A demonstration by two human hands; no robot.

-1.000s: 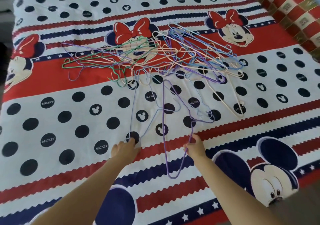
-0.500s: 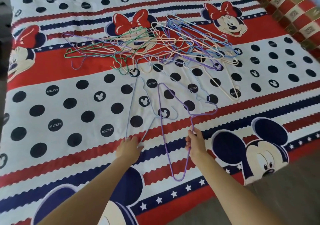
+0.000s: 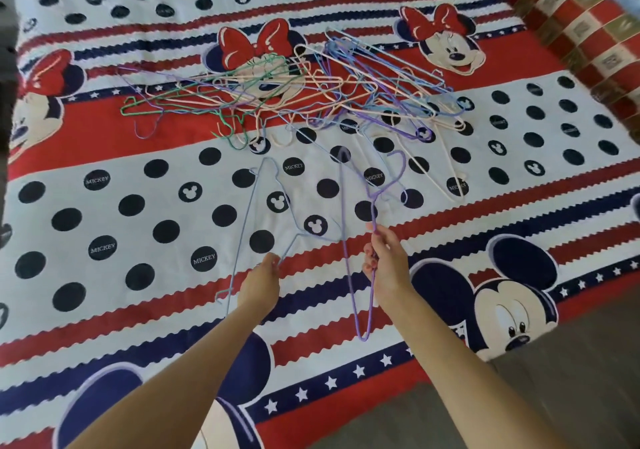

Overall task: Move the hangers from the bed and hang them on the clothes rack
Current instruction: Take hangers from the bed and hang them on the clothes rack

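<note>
the left hand (image 3: 260, 284) pinches a pale blue hanger (image 3: 257, 202) by its wire, the frame rising away beyond the fingers and one end dropping down beside the wrist. the right hand (image 3: 386, 268) grips a purple hanger (image 3: 348, 240), fingers curled round the wire near the neck; its hook points away from the hand, and its long narrow loop hangs down past the wrist towards the person. both hangers are over the bed (image 3: 104, 206) (whether lifted clear of the sheet or still brushing it is hard to tell). well beyond both hands, further up the bed, lies a tangled pile of hangers (image 3: 294, 95) in green, cream, blue and purple, resting on the red stripe of the cartoon-mouse sheet. below the right forearm a strip of grey floor (image 3: 571, 379) shows past the edge of the bed.
</note>
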